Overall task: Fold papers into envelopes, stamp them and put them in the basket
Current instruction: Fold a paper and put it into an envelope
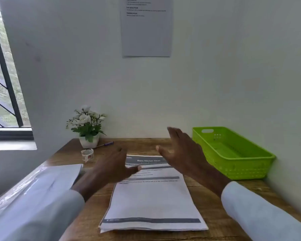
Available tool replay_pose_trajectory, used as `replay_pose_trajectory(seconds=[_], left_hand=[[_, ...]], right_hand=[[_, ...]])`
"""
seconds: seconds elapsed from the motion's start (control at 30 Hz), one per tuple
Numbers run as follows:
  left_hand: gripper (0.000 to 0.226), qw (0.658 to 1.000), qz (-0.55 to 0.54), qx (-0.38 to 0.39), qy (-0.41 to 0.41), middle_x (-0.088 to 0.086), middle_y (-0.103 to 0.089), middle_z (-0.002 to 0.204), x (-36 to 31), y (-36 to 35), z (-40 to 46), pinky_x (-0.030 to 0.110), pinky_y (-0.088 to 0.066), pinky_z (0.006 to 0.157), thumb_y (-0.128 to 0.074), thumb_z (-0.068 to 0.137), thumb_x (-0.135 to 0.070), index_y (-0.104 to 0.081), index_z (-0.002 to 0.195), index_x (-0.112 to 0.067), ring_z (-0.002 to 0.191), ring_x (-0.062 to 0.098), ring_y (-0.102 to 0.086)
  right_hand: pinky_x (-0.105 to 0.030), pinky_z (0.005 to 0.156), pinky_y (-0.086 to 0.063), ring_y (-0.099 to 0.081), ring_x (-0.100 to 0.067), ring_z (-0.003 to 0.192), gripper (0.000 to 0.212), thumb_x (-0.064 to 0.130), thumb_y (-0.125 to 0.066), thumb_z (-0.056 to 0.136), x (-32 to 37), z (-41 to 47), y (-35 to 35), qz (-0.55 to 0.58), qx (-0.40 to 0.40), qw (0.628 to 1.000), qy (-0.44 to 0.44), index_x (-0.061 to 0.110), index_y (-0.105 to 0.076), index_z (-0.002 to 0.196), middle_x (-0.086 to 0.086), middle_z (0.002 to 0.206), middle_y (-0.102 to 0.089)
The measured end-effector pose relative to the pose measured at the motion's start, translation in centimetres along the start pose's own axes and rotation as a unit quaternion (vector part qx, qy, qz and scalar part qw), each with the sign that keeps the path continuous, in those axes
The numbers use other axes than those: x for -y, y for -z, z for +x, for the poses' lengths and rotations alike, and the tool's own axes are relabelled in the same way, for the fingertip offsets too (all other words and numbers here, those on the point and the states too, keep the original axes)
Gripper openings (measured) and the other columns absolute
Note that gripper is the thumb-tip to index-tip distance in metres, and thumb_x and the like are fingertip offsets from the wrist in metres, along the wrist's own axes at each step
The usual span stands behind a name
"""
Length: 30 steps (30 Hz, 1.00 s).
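Hovering over papers (153,197), both hands empty

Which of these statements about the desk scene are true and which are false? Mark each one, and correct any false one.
1. The green basket stands at the right side of the table, against the wall. True.
2. The left hand grips a folded envelope. False: it holds nothing, and its fingers are loose above the stack of printed papers.
3. The right hand is open, with fingers spread. True.
4. Envelopes lie in the basket. False: none show inside it.
5. The purple pen lies beside the potted flowers. True.
6. The tape roll sits on top of the paper stack. False: it sits on the wooden table, left of the stack.
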<state>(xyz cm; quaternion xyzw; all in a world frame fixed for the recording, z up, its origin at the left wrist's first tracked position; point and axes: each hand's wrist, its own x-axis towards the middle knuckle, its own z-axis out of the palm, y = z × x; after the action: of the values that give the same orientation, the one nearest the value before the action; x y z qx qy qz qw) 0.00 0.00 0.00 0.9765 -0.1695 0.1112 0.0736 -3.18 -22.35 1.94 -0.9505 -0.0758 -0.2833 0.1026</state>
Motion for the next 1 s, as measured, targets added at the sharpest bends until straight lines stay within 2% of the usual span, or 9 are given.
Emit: replay_pose_trajectory(seconds=[0.13,0.3,0.43,0.53,0.63,0.77,0.87,0.93,1.0], left_hand=[[0.058,0.998,-0.011,0.059,-0.006,-0.011,-0.057,0.135,1.6,-2.2,-0.9,0.03,-0.049,0.086,-0.048,0.084,-0.068,-0.042,0.135,-0.04,0.116,0.014,-0.058],[0.06,0.994,-0.06,0.086,0.027,-0.015,-0.065,0.118,1.6,-2.7,1.2,0.026,-0.048,0.076,-0.046,0.077,-0.078,-0.052,0.123,-0.04,0.097,0.01,-0.06],[0.08,0.992,-0.087,0.084,0.04,-0.018,-0.065,0.118,1.8,-3.5,2.6,0.034,-0.053,0.083,-0.041,0.06,-0.089,-0.052,0.124,-0.042,0.099,0.009,-0.062],[0.074,0.995,-0.063,0.074,0.028,-0.014,-0.063,0.125,1.2,-3.3,2.8,0.032,-0.052,0.083,-0.047,0.071,-0.082,-0.046,0.132,-0.039,0.104,0.011,-0.061],[0.074,0.997,-0.056,0.052,0.022,-0.007,-0.058,0.134,0.3,-3.9,2.6,0.031,-0.048,0.085,-0.052,0.082,-0.069,-0.033,0.144,-0.033,0.113,0.017,-0.058],[0.073,0.991,-0.117,-0.039,0.043,-0.008,-0.055,0.138,-0.8,-4.7,1.3,0.029,-0.043,0.085,-0.057,0.084,-0.061,-0.026,0.146,-0.036,0.12,0.018,-0.054],[0.071,0.96,-0.259,-0.081,0.066,-0.01,-0.058,0.133,0.0,-5.8,2.0,0.026,-0.045,0.09,-0.072,0.08,-0.047,-0.038,0.141,-0.033,0.12,0.015,-0.057],[0.071,0.9,-0.418,-0.09,0.084,-0.009,-0.059,0.132,0.7,-6.2,2.5,0.031,-0.047,0.101,-0.082,0.074,-0.03,-0.045,0.135,-0.028,0.122,0.01,-0.057],[0.077,0.851,-0.506,-0.095,0.108,-0.005,-0.062,0.128,1.4,-6.6,2.9,0.036,-0.05,0.1,-0.084,0.072,-0.016,-0.044,0.137,-0.021,0.116,0.01,-0.061]], right_hand=[[-0.033,0.078,-0.045,-0.06,-0.023,0.109,0.045,0.06,-0.049,0.086,-1.8,-1.7,-2.6,-0.032,0.064,0.992,-0.1,0.022,-0.057,0.108,0.0,0.115,-0.063],[-0.03,0.066,-0.035,-0.062,-0.019,0.092,0.034,0.062,-0.054,0.081,-4.2,-1.6,-5.3,0.035,0.108,0.98,-0.165,0.028,-0.05,0.083,0.005,0.098,-0.067],[-0.031,0.072,-0.052,-0.066,-0.013,0.088,0.046,0.062,-0.06,0.075,-4.8,-0.5,-6.3,0.126,0.079,0.966,-0.212,0.024,-0.066,0.1,0.009,0.097,-0.071],[-0.034,0.075,-0.054,-0.066,-0.016,0.088,0.051,0.062,-0.057,0.073,-5.0,0.0,-6.7,0.132,0.071,0.966,-0.211,0.024,-0.067,0.105,0.006,0.1,-0.073],[-0.034,0.086,-0.051,-0.064,-0.02,0.106,0.057,0.06,-0.059,0.078,-4.7,0.2,-7.1,0.115,0.091,0.968,-0.201,0.025,-0.062,0.123,0.003,0.12,-0.068],[-0.035,0.091,-0.052,-0.063,-0.018,0.113,0.058,0.05,-0.064,0.077,-4.3,0.0,-7.5,0.177,0.047,0.965,-0.189,0.026,-0.058,0.129,0.006,0.124,-0.067],[-0.035,0.088,-0.057,-0.068,-0.008,0.102,0.055,0.024,-0.07,0.075,-4.5,-0.1,-8.0,0.344,-0.009,0.917,-0.2,0.024,-0.059,0.128,0.008,0.116,-0.071],[-0.028,0.082,-0.058,-0.071,-0.008,0.098,0.059,-0.002,-0.072,0.077,-4.8,-0.2,-8.0,0.453,-0.026,0.859,-0.238,0.017,-0.057,0.13,0.003,0.113,-0.073],[-0.033,0.077,-0.06,-0.073,-0.018,0.092,0.059,-0.011,-0.072,0.076,-4.8,-0.4,-7.9,0.543,-0.024,0.792,-0.276,0.013,-0.056,0.128,-0.002,0.102,-0.077]])
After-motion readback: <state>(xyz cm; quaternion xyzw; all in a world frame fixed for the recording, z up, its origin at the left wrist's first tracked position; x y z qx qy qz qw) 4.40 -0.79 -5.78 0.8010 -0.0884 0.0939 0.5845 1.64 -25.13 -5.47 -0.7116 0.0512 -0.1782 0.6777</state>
